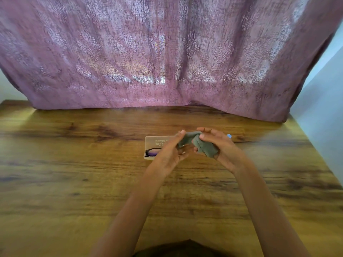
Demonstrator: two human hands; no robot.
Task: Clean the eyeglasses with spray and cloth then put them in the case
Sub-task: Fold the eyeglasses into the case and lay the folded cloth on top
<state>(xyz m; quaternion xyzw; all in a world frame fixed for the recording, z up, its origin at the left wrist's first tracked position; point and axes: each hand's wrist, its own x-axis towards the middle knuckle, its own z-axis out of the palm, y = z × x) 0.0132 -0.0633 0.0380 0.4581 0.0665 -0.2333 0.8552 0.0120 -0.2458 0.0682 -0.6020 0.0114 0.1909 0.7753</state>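
Observation:
A grey-green cleaning cloth (201, 144) is bunched between both hands above the middle of the wooden table. My left hand (171, 152) pinches its left end and my right hand (220, 147) grips its right side. Behind my left hand lies an open beige glasses case (155, 140) with printed lettering inside its lid. Black-framed eyeglasses (152, 152) with purplish lenses rest in the case, mostly hidden by my left hand. A light blue cap (229, 135), probably of the spray bottle, peeks out behind my right hand; the rest of it is hidden.
The wooden table (74, 182) stretches wide in front of me. A mauve patterned curtain (167, 52) hangs along its far edge. A pale wall (323, 108) borders the right side. Dark clothing (185, 249) shows at the bottom edge.

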